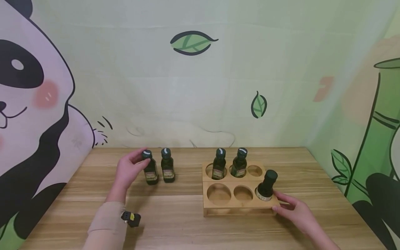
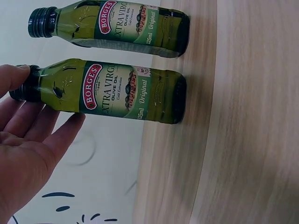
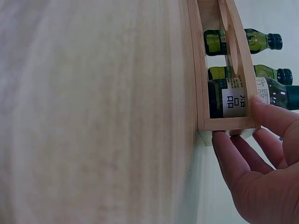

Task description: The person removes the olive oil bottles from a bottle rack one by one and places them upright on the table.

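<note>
My left hand (image 1: 129, 170) pinches the dark cap of a small olive oil bottle (image 2: 117, 91), thumb on one side and fingers on the other. The bottle is upright at the table's left. Close beside it stands a matching olive oil bottle (image 1: 168, 166). On the right is a two-tier wooden rack (image 1: 218, 210) with round holes. Two more oil bottles, one left (image 1: 218, 165) and one right (image 1: 239, 163), sit in its back row. A darker bottle (image 1: 267, 184) with a tall cap fills the front right hole. My right hand (image 1: 297, 211) grips the rack's right end, thumb on top.
The wooden table (image 1: 175, 222) runs back to a fabric backdrop (image 1: 140, 69) printed with a panda, leaves and bamboo. A small black wrist camera (image 1: 132, 219) is strapped at the left sleeve. The rack's front left, front middle and back right holes hold no bottle.
</note>
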A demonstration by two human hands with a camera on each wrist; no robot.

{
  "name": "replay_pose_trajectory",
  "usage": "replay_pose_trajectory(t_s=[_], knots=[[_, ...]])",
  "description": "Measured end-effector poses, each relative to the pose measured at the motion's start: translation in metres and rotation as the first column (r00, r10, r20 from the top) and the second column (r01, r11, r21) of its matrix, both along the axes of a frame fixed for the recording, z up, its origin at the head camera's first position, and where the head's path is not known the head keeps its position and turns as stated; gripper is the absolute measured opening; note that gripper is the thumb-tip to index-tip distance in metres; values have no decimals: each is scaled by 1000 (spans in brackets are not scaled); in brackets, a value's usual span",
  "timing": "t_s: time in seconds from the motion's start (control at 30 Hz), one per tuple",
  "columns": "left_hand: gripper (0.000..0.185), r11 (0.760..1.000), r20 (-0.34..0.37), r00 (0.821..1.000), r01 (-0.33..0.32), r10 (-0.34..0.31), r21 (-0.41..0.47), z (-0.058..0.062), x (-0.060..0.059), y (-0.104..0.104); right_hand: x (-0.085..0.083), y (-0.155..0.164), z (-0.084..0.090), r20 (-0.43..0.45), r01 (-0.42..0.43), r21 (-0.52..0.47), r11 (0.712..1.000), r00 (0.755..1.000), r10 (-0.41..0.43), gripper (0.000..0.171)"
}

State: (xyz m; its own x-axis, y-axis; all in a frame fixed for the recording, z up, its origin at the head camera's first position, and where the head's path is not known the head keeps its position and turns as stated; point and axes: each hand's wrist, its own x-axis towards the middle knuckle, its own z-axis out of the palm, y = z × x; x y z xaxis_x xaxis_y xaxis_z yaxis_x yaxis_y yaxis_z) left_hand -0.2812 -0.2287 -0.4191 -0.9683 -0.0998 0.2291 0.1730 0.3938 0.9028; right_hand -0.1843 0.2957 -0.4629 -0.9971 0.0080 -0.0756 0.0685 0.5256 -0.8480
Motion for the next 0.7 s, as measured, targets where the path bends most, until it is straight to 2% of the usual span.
replay_pose_trajectory(t_s=[0.27,0.37,0.53,0.7], knots=[[61,999,19,999,38,-38,33,-3,4,-1,1,0,1,-12,-9,-4,1000,1000,9,64],[65,998,0,999,47,-47,49,-6,8,-1,2,0,1,-13,-9,-5,1000,1000,9,64],[59,998,-45,999,30,-27,52,-11,16,-1,3,-1,1,-16,-8,-8,1000,1000,8,64],[51,999,-40,999,1,0,36,-15,27,-5,2,-1,2,-11,-3,-3,1000,1000,3,65]])
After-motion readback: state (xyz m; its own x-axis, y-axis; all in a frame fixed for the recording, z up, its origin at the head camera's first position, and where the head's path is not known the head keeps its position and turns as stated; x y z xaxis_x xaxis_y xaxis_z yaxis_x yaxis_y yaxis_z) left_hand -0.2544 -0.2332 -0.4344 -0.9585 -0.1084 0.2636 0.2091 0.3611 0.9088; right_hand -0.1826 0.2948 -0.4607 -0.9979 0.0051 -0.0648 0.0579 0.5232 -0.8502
